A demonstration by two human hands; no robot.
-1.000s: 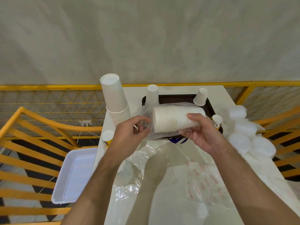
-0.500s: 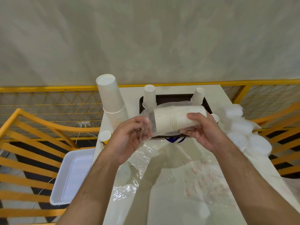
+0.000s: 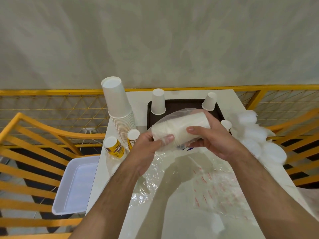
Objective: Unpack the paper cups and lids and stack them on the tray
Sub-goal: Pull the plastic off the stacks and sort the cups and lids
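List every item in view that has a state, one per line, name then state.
wrapped cup stack: lying sideways in both hands, plastic still on
left hand: grips the stack's rim end
right hand: grips the stack
tall cup stack: upside down, leaning, unwrapped, left of the tray
dark tray: holds two single upside-down cups
white tub: empty, beside the table
lids: still bagged

Your left hand [image 3: 148, 149] has closed in on the rim end of the sleeve of paper cups [image 3: 181, 126], thumb now pressing the clear plastic wrap [image 3: 172, 114] against it. The sleeve has tilted, its closed end raised toward the dark tray [image 3: 186, 104]. Your right hand [image 3: 214, 138] now cups it from underneath.
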